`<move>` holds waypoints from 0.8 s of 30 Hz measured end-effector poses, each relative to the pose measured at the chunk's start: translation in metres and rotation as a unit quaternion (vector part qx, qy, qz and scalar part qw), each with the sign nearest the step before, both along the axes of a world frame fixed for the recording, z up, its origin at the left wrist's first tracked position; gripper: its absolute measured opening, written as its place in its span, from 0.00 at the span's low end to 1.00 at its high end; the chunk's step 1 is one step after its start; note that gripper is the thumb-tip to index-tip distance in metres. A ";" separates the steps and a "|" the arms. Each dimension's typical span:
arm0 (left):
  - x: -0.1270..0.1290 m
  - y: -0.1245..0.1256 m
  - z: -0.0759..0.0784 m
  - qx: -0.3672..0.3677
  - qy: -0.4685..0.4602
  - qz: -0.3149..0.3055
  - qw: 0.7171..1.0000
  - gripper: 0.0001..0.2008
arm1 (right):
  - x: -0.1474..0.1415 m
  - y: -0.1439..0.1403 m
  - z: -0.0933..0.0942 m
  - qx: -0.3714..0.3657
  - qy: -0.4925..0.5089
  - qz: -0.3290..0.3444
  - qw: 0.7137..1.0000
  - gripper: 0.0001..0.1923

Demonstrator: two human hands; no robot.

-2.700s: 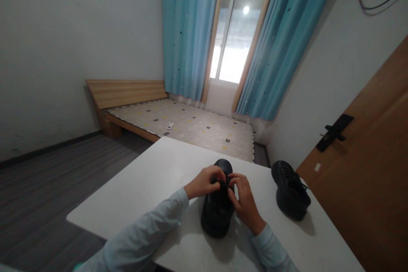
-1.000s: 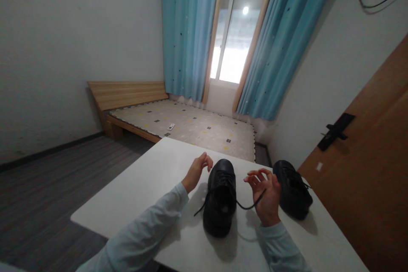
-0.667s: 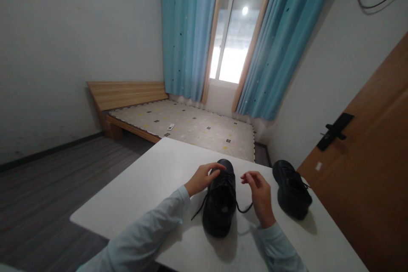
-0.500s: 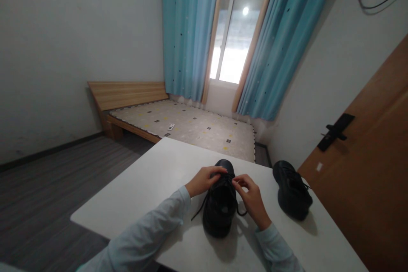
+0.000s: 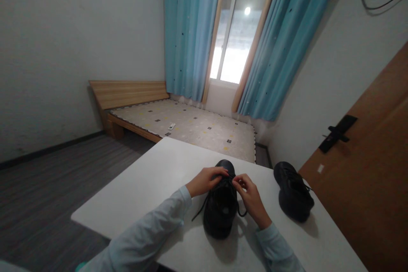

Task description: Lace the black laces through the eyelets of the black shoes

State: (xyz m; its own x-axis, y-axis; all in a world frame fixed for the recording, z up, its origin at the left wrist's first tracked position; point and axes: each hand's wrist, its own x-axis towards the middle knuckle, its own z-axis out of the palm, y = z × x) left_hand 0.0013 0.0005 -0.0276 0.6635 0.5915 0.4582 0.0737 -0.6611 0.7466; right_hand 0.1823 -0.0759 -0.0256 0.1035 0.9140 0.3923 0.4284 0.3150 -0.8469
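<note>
A black lace-up shoe [image 5: 219, 221] stands upright on the white table [image 5: 134, 191], its toe pointing away from me and its heel nearest. My left hand [image 5: 205, 179] reaches over its left side, fingers curled across the lacing and thumb lower on the upper. At the right edge of the lacing, my right hand [image 5: 250, 195] pinches a black shoelace [image 5: 241, 212], thumb and forefinger together. Loose lace ends hang down on both sides of the shoe. My fingers partly cover the lacing. The matching black shoe [image 5: 295, 197] sits apart on the right.
Beyond the table is a bed [image 5: 191, 125] with a patterned mattress and a small white remote [image 5: 172, 126] on it. Blue curtains [image 5: 194, 29] frame the window [image 5: 236, 38]. A wooden door [image 5: 366, 157] with a black handle [image 5: 338, 134] is close on the right.
The view has shifted very slightly. Both hands stay at the lacing, and neither shoe has visibly moved on the table.
</note>
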 end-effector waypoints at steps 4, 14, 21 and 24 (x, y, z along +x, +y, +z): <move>0.001 -0.001 0.001 0.012 0.006 0.004 1.000 0.16 | 0.002 0.003 0.001 -0.006 -0.008 0.007 1.000 0.10; 0.001 -0.002 0.003 0.020 0.014 0.006 1.000 0.16 | -0.001 0.005 0.002 0.000 0.020 -0.005 1.000 0.12; 0.001 -0.003 0.005 0.015 0.018 0.004 1.000 0.17 | -0.004 0.001 0.009 0.029 0.051 -0.028 0.998 0.11; 0.000 -0.003 0.004 0.018 0.017 0.005 1.000 0.17 | -0.003 0.000 0.009 0.036 0.059 -0.058 0.996 0.11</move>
State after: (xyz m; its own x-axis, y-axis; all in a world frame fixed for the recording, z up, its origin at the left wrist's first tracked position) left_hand 0.0017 -0.0020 -0.0232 0.6732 0.5818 0.4563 0.1060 -0.6867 0.7192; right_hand 0.1798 -0.0759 -0.0165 0.2567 0.8627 0.4357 0.3650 0.3309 -0.8702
